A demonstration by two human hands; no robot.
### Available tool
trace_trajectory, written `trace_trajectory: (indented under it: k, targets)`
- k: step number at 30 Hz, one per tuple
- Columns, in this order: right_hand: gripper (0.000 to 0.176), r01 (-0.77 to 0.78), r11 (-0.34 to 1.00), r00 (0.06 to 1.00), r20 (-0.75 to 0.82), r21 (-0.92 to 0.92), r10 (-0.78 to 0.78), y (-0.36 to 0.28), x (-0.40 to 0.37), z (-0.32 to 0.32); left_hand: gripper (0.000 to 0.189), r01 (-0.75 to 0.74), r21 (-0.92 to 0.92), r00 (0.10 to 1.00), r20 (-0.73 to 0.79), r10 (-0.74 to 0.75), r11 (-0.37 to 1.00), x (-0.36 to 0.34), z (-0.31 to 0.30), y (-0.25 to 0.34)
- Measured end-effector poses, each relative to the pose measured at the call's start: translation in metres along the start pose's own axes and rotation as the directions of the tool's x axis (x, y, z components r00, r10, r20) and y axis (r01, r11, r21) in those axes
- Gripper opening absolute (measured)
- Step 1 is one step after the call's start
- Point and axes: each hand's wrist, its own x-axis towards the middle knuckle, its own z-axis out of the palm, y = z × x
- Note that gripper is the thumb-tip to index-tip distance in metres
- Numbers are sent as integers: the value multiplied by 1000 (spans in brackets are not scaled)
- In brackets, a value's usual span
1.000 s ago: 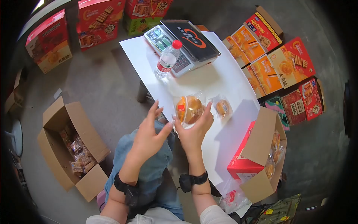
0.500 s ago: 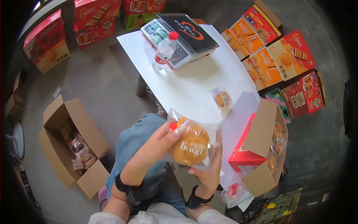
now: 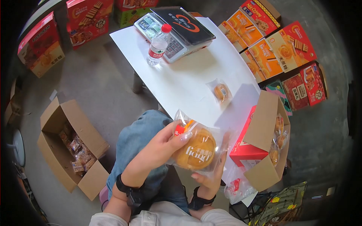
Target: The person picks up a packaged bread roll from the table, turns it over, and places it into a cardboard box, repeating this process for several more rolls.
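Note:
A round, golden bread bun (image 3: pixel 195 152) in a clear printed wrapper is held up over my lap, its white lettering facing me. My left hand (image 3: pixel 166 145) pinches the wrapper's left side, thumb in front and the other fingers behind. Around the right edge of the same packet, my right hand (image 3: pixel 213 177) is curled, its thumb low at the front and its fingers partly hidden behind the plastic. Beyond them, a second wrapped bun (image 3: pixel 221 92) lies on the white table (image 3: pixel 196 79).
A digital scale (image 3: pixel 177 49) and a water bottle (image 3: pixel 157 47) stand on the table. At right is an open carton (image 3: pixel 260 132) of wrapped buns; at left, another open carton (image 3: pixel 85 120) holds small packets on the floor. Snack boxes (image 3: pixel 271 49) stand beyond the table.
The bun packet has shifted slightly right and its lettering has become sharper. Both hands keep their hold. The view has shifted a little, moving the table and scale up and left.

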Motion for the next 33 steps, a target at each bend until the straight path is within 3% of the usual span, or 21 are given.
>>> trace_trajectory:
  k: [14,20,22,23,25,28,29,31,33]
  targets:
    - [113,-28,1000,997,65,-5,29,-2,4,-6,41,-25,2,1000,-16,25,1000,4,2,-6]
    - [102,-42,968,997,60,-246,58,-4,2,-17,37,-61,57,996,-61,65,997,12,4,-13]
    - [100,21,942,998,64,-335,0,2,-3,-24,36,-78,74,995,-59,82,994,13,4,-16]
    - [100,24,941,998,62,-337,-3,2,-6,-24,36,-60,99,997,-49,65,993,14,3,-18]
    - [100,-158,987,987,17,-39,159,-2,-10,-20,35,-43,125,998,-39,48,991,15,2,-22]
    - [99,-203,979,979,-7,7,203,-9,-12,-16,37,-67,106,998,3,68,992,16,3,-25]
    - [99,-201,980,980,-7,8,201,-5,-15,-17,38,-78,95,996,43,74,992,15,3,-25]
    - [96,-14,998,996,-94,-55,9,2,-19,-19,40,-91,86,993,85,84,992,14,4,-26]
    - [96,-35,997,987,-161,-71,24,-4,-23,-13,44,-159,140,976,171,134,977,13,3,-28]
